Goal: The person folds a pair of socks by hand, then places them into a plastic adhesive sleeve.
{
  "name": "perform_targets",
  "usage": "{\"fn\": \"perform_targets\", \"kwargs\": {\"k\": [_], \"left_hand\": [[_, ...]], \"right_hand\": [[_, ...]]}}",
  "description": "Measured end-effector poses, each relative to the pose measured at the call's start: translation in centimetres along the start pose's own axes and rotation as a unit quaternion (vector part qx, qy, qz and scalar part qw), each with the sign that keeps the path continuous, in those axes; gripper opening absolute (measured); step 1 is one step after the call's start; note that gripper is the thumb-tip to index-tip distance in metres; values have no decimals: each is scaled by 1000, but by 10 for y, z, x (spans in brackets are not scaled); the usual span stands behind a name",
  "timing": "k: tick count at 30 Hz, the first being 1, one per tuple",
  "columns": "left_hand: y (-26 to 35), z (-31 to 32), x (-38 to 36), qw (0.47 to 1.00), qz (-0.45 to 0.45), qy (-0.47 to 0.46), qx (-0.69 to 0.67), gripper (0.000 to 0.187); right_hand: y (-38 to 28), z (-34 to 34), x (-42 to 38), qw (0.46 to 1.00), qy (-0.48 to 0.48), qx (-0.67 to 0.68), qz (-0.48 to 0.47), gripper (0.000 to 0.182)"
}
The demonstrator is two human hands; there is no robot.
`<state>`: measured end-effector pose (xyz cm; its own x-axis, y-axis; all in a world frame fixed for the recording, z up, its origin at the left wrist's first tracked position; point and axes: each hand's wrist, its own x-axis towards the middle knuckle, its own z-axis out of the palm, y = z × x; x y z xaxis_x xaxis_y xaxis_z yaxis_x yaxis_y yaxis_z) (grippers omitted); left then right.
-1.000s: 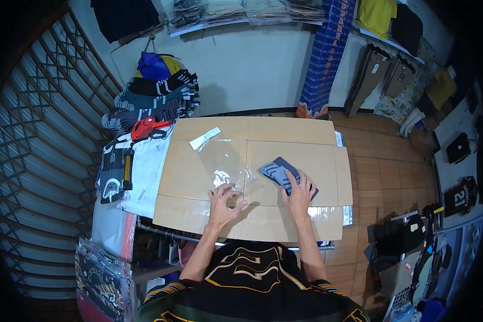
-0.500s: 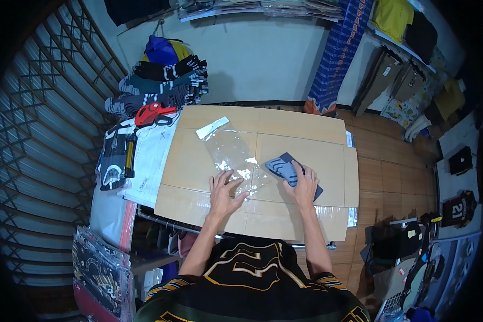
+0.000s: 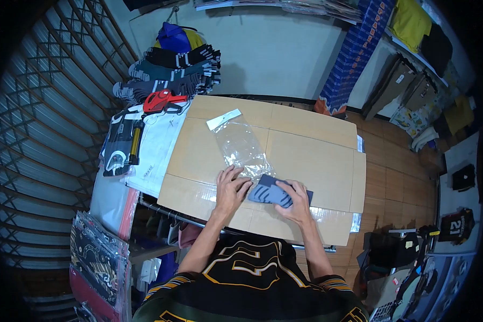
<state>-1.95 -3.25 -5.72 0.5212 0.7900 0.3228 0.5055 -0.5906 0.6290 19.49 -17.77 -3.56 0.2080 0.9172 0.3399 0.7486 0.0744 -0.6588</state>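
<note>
1 folded sock [image 3: 276,192] | 1 clear bag [image 3: 241,146] | right hand [image 3: 297,202] pinching sock | left hand [image 3: 231,189] spread on bag edge | no readable label

The number 21 stands in pale digits on a dark jersey [image 3: 455,222] lying on the floor at the far right. Print runs down the blue stacked boxes [image 3: 354,56] by the far wall, too small to read.
</note>
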Motion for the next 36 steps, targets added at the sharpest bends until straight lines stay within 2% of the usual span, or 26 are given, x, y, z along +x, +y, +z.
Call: {"fn": "perform_targets", "kwargs": {"k": [3, 7, 12, 18, 24, 31, 36], "left_hand": [[-2, 0, -1, 1000, 13, 6, -12, 17], [-4, 2, -3, 999, 26, 27, -34, 14], [-4, 5, -4, 997, 37, 48, -50, 13], [-7, 7, -5, 994, 34, 77, -73, 14], [-6, 7, -7, 991, 34, 98, -89, 16], [-3, 4, -6, 989, 68, 108, -81, 18], [-3, 6, -8, 986, 43, 111, -113, 17]], "right_hand": [[-7, -1, 2, 998, -49, -24, -23, 67], [-12, 0, 5, 997, -67, -44, -15, 66], [-20, 9, 3, 995, -30, -77, 57, 66], [-25, 27, -2, 989, 39, -117, 80, 66], [-33, 44, -7, 978, 52, -155, 131, 71], [-54, 62, -3, 967, 42, -203, 146, 73], [-59, 76, 7, 961, 33, -222, 161, 75]]}}
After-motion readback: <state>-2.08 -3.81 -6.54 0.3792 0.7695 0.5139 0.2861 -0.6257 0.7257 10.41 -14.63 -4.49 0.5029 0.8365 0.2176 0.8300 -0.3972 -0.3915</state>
